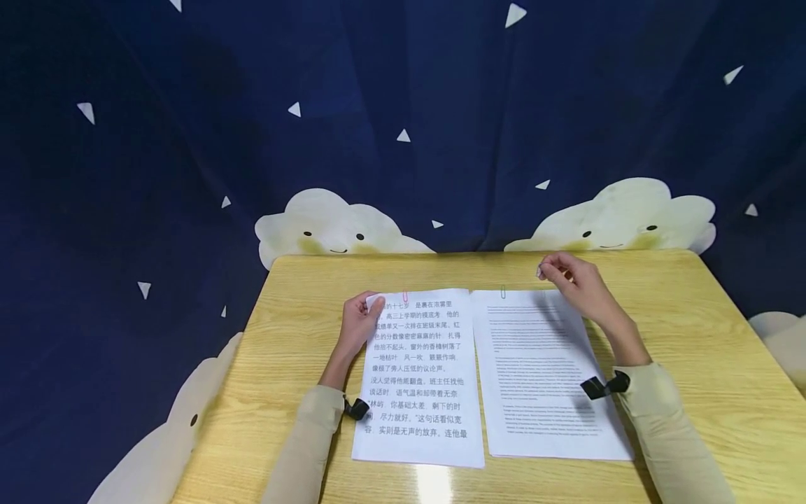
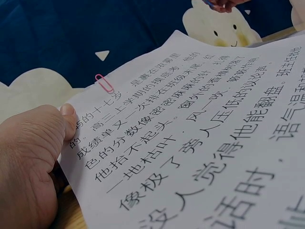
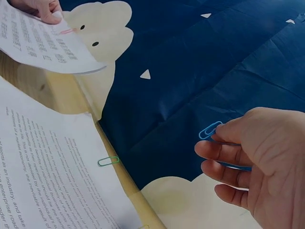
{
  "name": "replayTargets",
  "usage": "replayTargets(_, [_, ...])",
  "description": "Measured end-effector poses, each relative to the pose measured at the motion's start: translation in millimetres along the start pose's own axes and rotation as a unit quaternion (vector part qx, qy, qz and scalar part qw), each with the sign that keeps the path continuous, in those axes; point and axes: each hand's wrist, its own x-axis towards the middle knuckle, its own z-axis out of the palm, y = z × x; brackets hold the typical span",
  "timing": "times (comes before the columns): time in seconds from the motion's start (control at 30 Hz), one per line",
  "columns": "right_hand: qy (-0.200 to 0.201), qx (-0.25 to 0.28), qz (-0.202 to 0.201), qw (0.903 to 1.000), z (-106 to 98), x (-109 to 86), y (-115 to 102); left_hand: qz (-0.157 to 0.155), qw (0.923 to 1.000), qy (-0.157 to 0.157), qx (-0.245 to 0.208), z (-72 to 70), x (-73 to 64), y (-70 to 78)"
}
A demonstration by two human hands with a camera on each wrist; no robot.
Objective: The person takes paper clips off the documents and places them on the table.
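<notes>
My left hand [image 1: 357,323] grips the upper left corner of a stack of paper [image 1: 418,378] printed in large Chinese characters, thumb on top. Its top end is raised off the table in the right wrist view. A pink paper clip [image 2: 104,83] sits on that stack's top edge. Between thumb and index finger, my right hand [image 1: 582,287] pinches a blue paper clip [image 3: 210,130]; the other fingers are loosely bent. This hand hovers above the top right corner of a second stack [image 1: 541,378] with small English print. A green paper clip [image 3: 108,161] sits on its top edge.
Both stacks lie side by side on a light wooden table [image 1: 296,308]. Behind the table's far edge hangs a dark blue curtain [image 1: 390,182] with white triangles and smiling clouds. Black straps with small cameras [image 1: 604,385] circle the wrists.
</notes>
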Motion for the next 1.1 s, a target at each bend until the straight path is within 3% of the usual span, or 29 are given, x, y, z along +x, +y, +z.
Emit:
replayTargets(0.2, [-0.002, -0.023, -0.016, 0.9996, -5.1, -1.0, 0.3, 0.006, 1.0000, 0.007, 0.001, 1.6, -0.5, -1.1])
replayTargets(0.6, [0.011, -0.047, -0.003, 0.9988, -19.7, -2.4, 17.9, 0.012, 0.9998, 0.010, 0.009, 1.5, -0.6, -2.1])
replayTargets(1.1, [0.011, -0.056, 0.052, 0.9970, -36.7, -7.8, 36.6, 0.009, 0.9999, 0.008, 0.002, -0.3, -1.7, 0.5])
